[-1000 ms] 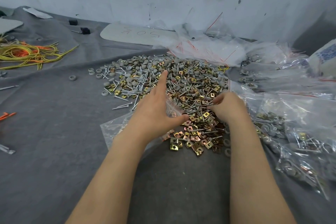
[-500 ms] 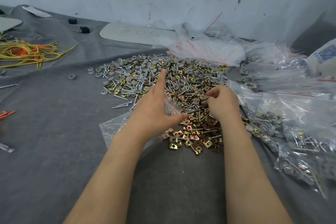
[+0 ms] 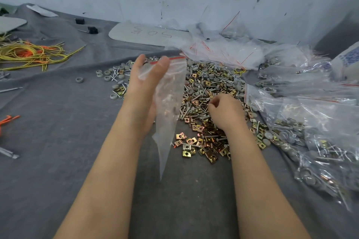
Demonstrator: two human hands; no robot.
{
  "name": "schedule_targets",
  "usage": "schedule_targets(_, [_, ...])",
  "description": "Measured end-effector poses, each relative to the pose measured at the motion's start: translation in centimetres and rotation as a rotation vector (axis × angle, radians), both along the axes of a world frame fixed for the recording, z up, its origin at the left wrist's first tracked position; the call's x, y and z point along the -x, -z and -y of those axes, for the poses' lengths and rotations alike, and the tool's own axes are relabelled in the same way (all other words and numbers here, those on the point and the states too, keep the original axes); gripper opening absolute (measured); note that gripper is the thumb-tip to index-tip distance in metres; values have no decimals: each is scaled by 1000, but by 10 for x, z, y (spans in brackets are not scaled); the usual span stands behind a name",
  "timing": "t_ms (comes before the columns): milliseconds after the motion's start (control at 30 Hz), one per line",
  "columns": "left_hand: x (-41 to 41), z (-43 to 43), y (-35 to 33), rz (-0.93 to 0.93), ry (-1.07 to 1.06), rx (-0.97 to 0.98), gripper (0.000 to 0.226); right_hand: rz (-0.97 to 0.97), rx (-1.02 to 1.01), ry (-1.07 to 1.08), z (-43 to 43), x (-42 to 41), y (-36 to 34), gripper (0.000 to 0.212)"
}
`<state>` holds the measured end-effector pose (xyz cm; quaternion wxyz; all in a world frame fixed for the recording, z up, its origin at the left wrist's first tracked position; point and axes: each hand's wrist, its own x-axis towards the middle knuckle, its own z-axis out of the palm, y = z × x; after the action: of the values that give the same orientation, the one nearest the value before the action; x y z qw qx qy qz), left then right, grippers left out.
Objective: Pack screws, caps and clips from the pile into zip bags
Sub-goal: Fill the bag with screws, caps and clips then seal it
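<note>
My left hand grips a clear plastic zip bag with a red seal strip, held above the grey cloth worktop, mouth up. Can't tell what's inside. Right hand is curled on the pile of silver screws, grey round caps and brass square clips; can't tell if it holds any. Filled clear bags lie right of the pile.

Light even, cool, diffuse; faint shadows under forearms on grey cloth surface. Small glints on heap of filled clear plastic bags (no harsh glare). Raised clear zip bag with red seal slightly motion-blurred. Wide-angle bending at edges.
</note>
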<state>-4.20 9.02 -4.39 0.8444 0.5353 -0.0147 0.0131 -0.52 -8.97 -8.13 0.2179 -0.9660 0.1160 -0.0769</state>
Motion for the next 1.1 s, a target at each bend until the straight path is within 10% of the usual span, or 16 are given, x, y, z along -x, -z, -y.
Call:
schedule_targets(333, [7,-1,-8,41,-13,171,86,174,-163,58,4,-3,4,19])
schedule_targets(533, [7,0,-10,573,-544,-627,96,345,-351,76,7,-4,-1,14])
schedule_targets(767, [-6,37,23,450,-121,-1414,104,374,-466,53,8,-4,1,9])
schedule_targets(1100, [-9,43,48,392,-94,-1396,106,334,-751,-6,4,-1,-5,12])
